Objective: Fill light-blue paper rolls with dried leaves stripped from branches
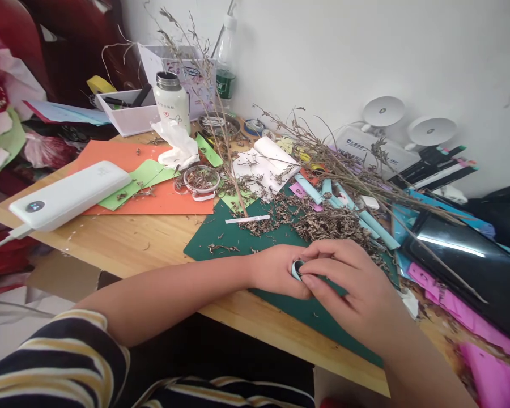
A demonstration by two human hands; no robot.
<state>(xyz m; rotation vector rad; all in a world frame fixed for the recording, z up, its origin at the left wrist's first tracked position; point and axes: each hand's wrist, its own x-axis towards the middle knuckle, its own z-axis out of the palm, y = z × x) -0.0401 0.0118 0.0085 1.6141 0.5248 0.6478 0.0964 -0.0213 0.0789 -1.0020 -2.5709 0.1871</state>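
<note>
My left hand (276, 271) is wrapped round a light blue paper tube (295, 268), whose open end faces up with a dark inside. At that mouth, the thumb and fingers of my right hand (359, 289) are pinched together; what they hold, if anything, is hidden. Both hands are over the green cutting mat (323, 323). Just beyond them lies a heap of dried brown leaves (327, 224). Several rolled blue paper tubes (378, 228) rest beside the heap. A white paper strip (247, 219) lies across the mat's left part.
Dried plant stalks (361, 178) stretch across the right side. On the left are a white power bank (70, 195), orange paper (174, 195) and an uncapped white bottle (172, 102). A roll of white paper (276, 156) sits behind the leaves; a black tablet-like panel (467, 266) is at right.
</note>
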